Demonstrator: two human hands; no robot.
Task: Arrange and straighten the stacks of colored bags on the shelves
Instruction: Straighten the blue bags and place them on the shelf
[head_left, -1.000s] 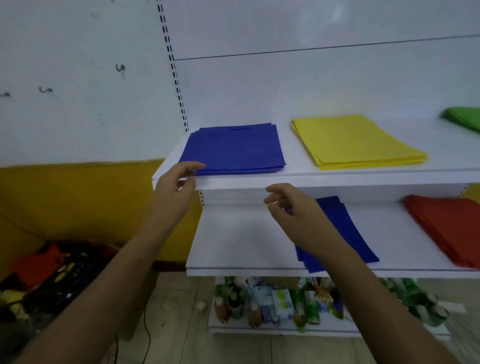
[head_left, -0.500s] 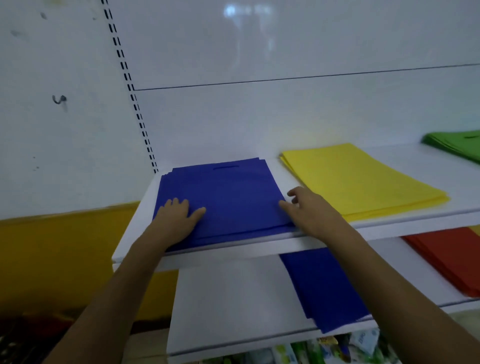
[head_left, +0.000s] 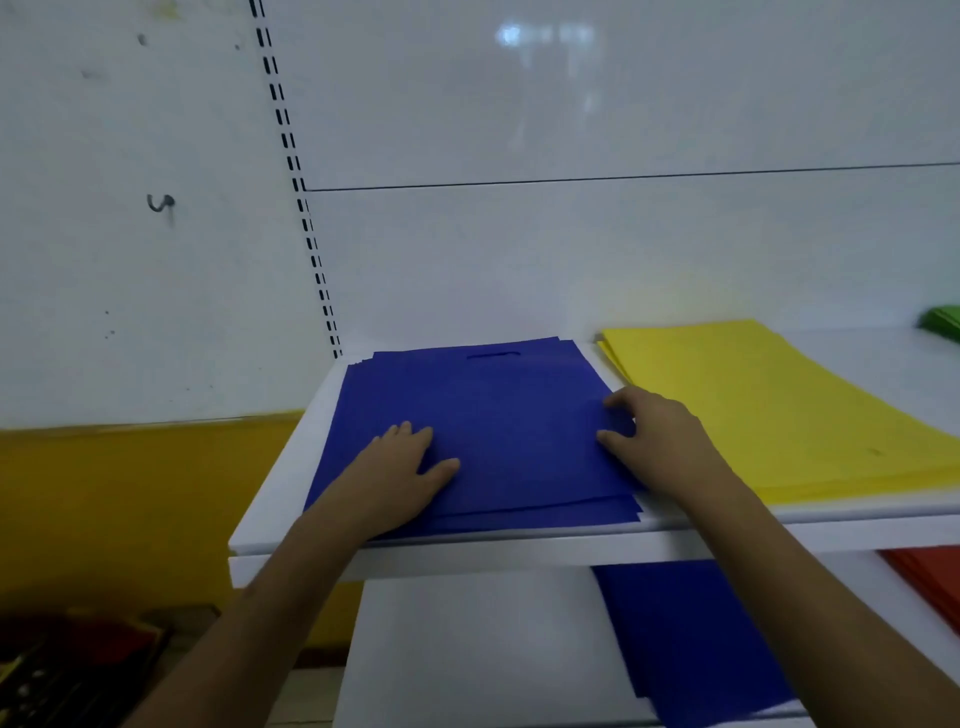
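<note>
My left hand (head_left: 397, 470) and right hand (head_left: 657, 441) press flat, fingers straight, on the fanned blue stack (head_left: 498, 415); the lower blue stack (head_left: 685, 644) looks unstraightened.

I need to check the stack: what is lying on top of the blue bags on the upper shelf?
Both hands: left hand flat, right hand at the right edge of the blue bags. Covered parts stay unseen.

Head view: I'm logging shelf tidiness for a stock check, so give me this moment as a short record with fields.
upper shelf: blue bag stack, yellow bag stack, edge of a green stack
lower shelf: second blue stack, skewed; red stack
left hand: flat on the upper blue stack
right hand: at the same stack's right edge, fingers on it
blue stack edges: layers fanned unevenly at front and back
</note>
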